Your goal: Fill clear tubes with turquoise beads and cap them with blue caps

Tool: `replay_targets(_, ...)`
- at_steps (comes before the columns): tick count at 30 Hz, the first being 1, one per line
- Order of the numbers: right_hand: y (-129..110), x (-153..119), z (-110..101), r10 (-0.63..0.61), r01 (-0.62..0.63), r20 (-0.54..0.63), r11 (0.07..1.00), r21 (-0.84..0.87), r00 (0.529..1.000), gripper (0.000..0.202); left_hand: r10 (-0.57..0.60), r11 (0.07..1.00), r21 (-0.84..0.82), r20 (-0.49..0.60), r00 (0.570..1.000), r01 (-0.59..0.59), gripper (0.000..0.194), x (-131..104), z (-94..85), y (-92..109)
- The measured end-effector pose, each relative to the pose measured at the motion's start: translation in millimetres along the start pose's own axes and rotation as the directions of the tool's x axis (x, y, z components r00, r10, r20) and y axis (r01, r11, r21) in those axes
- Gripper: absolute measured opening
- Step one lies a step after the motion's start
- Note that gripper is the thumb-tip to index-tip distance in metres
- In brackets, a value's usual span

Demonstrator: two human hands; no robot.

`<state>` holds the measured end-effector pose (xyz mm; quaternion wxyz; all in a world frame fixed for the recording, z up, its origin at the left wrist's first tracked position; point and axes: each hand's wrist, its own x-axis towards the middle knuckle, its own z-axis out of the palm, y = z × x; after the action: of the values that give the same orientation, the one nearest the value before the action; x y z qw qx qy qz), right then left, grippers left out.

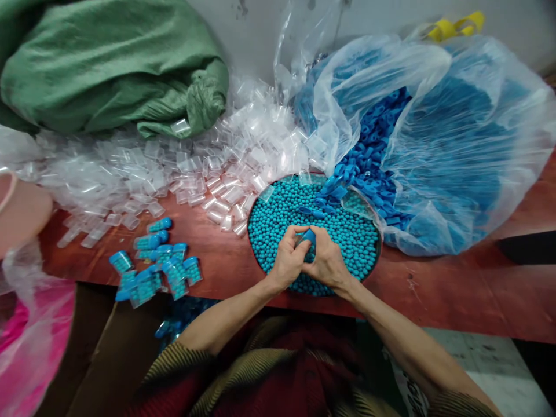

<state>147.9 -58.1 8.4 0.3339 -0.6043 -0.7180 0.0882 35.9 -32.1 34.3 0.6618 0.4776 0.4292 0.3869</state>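
Note:
My left hand (287, 259) and my right hand (328, 260) meet over a round tub (251, 246) full of small teal balls (278, 217). Between their closed fingers is a small clear container with a blue cap (309, 236); the fingers hide most of it. Several loose blue caps (313, 211) lie on the balls just beyond my hands. At the left, filled containers (176, 275) with blue caps and teal balls inside lie in a loose group along the table's front edge.
Empty clear containers (234, 185) are heaped across the back of the red table (443, 289). A translucent bag (456, 145) spills blue caps (377, 145) at the tub's right. Green cloth (113, 63) bulges at back left. A pink tub (26, 211) stands at the left edge.

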Motion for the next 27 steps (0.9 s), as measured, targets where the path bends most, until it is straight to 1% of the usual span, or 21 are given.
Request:
replay_targets(2, 1, 0, 1, 0.064, -0.064, 0.029, 0.998, 0.015, 0.998, 0.068, -0.016, 1.000, 0.005, 0.006, 1.000, 0.016, 0.025, 3, -1.5, -4)
replay_targets(4, 1, 0, -2, 0.115, -0.120, 0.099, 0.992, 0.045, 0.988, 0.074, -0.033, 0.999, -0.001, 0.039, 0.999, 0.033, 0.031, 5, -4.7, -7)
replay_targets(5, 0, 1, -4, 0.122, -0.132, 0.145, 0.989, 0.064, 0.982, 0.079, -0.034, 0.999, -0.009, 0.063, 0.997, 0.034, 0.035, 6, -6.7, -8)
replay_targets(7, -1, 3, -11, 0.089, -0.115, 0.232, 0.988, 0.100, 0.968, 0.089, -0.019, 1.000, -0.018, 0.105, 0.994, 0.021, 0.040, 6, -11.4, -8)
replay_targets(9, -5, 4, -16, 0.043, -0.071, 0.276, 0.993, 0.094, 0.960, 0.092, 0.006, 1.000, -0.004, 0.130, 0.991, -0.005, 0.040, 5, -15.9, -7)
replay_targets(12, -14, 3, -15, 0.026, -0.021, 0.254, 1.000, -0.022, 0.967, 0.087, 0.049, 0.998, 0.034, 0.126, 0.991, -0.054, 0.033, 2, -21.0, -9)
replay_targets(14, -19, 1, -9, 0.027, -0.006, 0.213, 0.995, -0.098, 0.977, 0.086, 0.076, 0.993, 0.080, 0.104, 0.992, -0.085, 0.028, 0, -22.6, -11)
replay_targets(16, -23, 0, -1, 0.020, 0.005, 0.192, 0.991, -0.130, 0.981, 0.085, 0.095, 0.983, 0.150, 0.064, 0.993, -0.104, 0.025, -2, -23.9, -12)
replay_targets(18, -26, -1, 5, 0.015, 0.014, 0.213, 0.991, -0.133, 0.977, 0.085, 0.108, 0.966, 0.232, 0.051, 0.993, -0.117, 0.025, -5, -27.3, -11)
replay_targets(19, -28, -1, 7, 0.008, 0.023, 0.238, 0.992, -0.126, 0.971, 0.084, 0.115, 0.953, 0.273, 0.064, 0.991, -0.128, 0.026, -7, -30.8, -9)
replay_targets(21, -31, -2, 6, -0.036, 0.070, 0.307, 0.992, -0.102, 0.951, 0.082, 0.131, 0.914, 0.372, 0.106, 0.986, -0.162, 0.028, -13, -44.1, -3)
replay_targets(22, -32, -2, 4, -0.070, 0.106, 0.341, 0.990, -0.090, 0.938, 0.080, 0.139, 0.884, 0.432, 0.115, 0.984, -0.176, 0.029, -17, -54.5, 1)
replay_targets(23, -31, -1, 1, -0.102, 0.143, 0.365, 0.986, -0.088, 0.925, 0.077, 0.154, 0.844, 0.503, 0.101, 0.983, -0.184, 0.031, -22, -67.7, 5)
replay_targets(25, -26, 6, -5, -0.143, 0.206, 0.375, 0.969, -0.133, 0.916, 0.063, 0.194, 0.746, 0.650, -0.005, 0.981, -0.144, 0.036, -31, -100.9, 10)
replay_targets(26, -20, 12, -7, -0.151, 0.229, 0.364, 0.956, -0.182, 0.919, 0.054, 0.232, 0.694, 0.713, -0.093, 0.968, -0.098, 0.036, -36, -119.9, 12)
replay_targets(27, -13, 20, -8, -0.158, 0.251, 0.348, 0.938, -0.239, 0.924, 0.046, 0.273, 0.632, 0.774, -0.183, 0.945, -0.033, 0.038, -41, -139.3, 12)
